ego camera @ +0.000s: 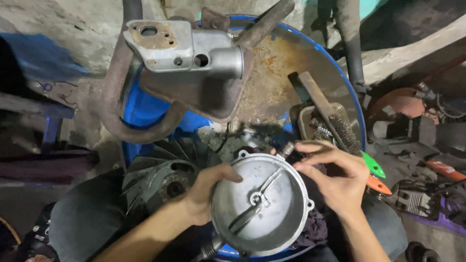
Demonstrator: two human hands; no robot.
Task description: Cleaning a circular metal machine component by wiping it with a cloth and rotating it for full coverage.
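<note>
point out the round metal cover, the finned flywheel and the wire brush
round metal cover (259, 206): head view, on its bare inner face below the centre boss
finned flywheel (155, 177): head view, on the grey hub area left of the cover
wire brush (340, 128): head view, on the bristles beside its wooden handle

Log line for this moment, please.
left hand: grips round metal cover rim | right hand: fingers at cover's upper edge | finned flywheel: beside, left

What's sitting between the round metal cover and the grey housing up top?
In the head view: the rusty drum top and black debris lie between the round cover and housing.
</note>
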